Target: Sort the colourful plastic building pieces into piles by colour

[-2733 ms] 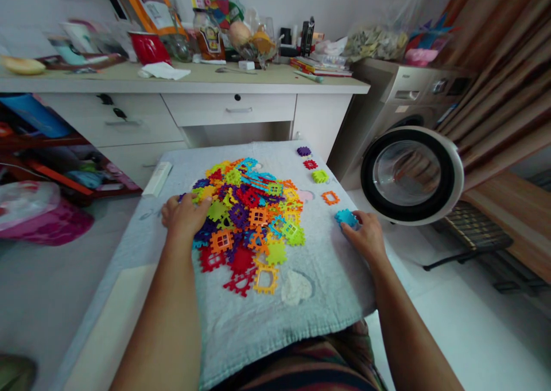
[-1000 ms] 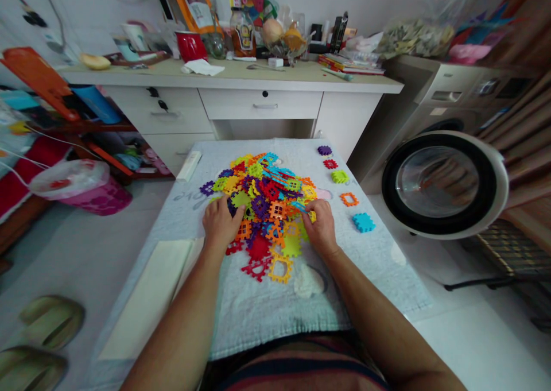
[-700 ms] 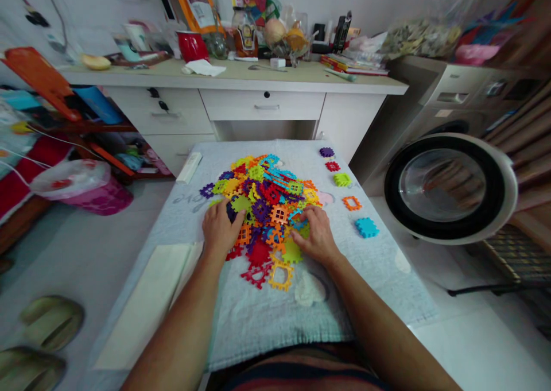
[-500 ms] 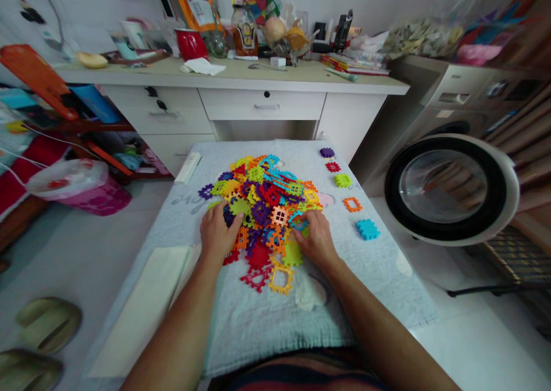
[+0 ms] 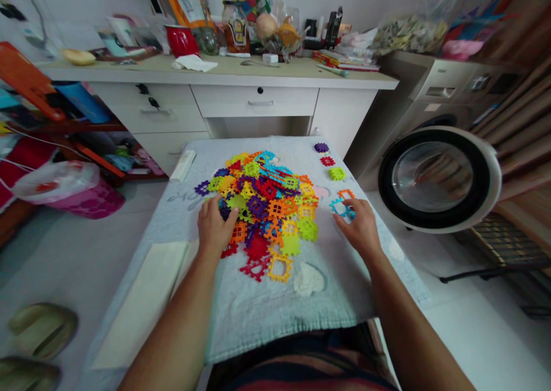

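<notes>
A heaped pile of colourful notched plastic building tiles (image 5: pixel 267 207) covers the middle of the cloth-covered table. At its left edge rests my left hand (image 5: pixel 213 227), thumb spread from the fingers, touching a dark blue tile (image 5: pixel 224 210); it holds nothing that I can see. My right hand (image 5: pixel 360 225) is closed on a light blue frame tile (image 5: pixel 340 208) over the table's right side. Just beyond that tile lies an orange frame tile (image 5: pixel 346 193). Farther back, lime green (image 5: pixel 337 174), red (image 5: pixel 328 161) and purple (image 5: pixel 321 147) tiles form a row. The blue tiles near my right hand are hidden.
A white box-shaped item (image 5: pixel 183 166) lies at the table's back left, and a folded pale cloth (image 5: pixel 140 305) along the left edge. Behind stands a cluttered white desk (image 5: pixel 258 101). The open washing machine door (image 5: pixel 439 178) juts out at the right.
My right hand has moved from the pile to the right, carrying the light blue frame tile beside the orange one. My left hand has stayed at the pile's left edge. The view has shifted slightly.
</notes>
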A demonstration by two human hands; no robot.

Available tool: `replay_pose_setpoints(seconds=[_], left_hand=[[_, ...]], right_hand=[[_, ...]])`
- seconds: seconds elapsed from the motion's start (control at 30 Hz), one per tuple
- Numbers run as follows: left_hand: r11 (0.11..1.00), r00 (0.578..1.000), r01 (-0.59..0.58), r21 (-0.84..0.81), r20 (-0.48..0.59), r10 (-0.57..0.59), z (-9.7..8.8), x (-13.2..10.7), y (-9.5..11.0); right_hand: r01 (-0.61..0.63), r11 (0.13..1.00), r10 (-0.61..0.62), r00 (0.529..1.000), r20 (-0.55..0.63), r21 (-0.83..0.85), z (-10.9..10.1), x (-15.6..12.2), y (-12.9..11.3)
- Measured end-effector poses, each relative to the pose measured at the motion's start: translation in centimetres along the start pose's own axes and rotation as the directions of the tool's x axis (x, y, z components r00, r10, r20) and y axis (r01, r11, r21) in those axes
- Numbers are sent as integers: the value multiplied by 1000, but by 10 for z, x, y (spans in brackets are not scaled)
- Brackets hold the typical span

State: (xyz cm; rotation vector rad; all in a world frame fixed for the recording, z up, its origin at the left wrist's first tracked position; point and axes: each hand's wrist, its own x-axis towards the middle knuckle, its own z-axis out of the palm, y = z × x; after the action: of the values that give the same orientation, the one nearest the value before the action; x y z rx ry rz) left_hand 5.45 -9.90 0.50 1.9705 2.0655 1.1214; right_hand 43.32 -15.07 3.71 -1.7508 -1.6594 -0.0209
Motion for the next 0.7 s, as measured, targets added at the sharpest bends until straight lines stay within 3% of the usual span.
replay_pose_setpoints(seconds=[0.1, 0.23, 0.7], left_hand=[[1000, 1000, -5, -7, -7, 5, 1, 0, -1], [1000, 1000, -17, -6, 1, 17, 1, 1, -2], [999, 999, 36, 8, 7, -36, 5, 2, -2]], right_hand=[[-83, 987, 80, 997, -23, -135, -18, -7, 30], [-145, 956, 149, 989, -5, -255, -27, -11, 48], [-275, 896, 295, 956, 4, -349, -30, -12, 48]])
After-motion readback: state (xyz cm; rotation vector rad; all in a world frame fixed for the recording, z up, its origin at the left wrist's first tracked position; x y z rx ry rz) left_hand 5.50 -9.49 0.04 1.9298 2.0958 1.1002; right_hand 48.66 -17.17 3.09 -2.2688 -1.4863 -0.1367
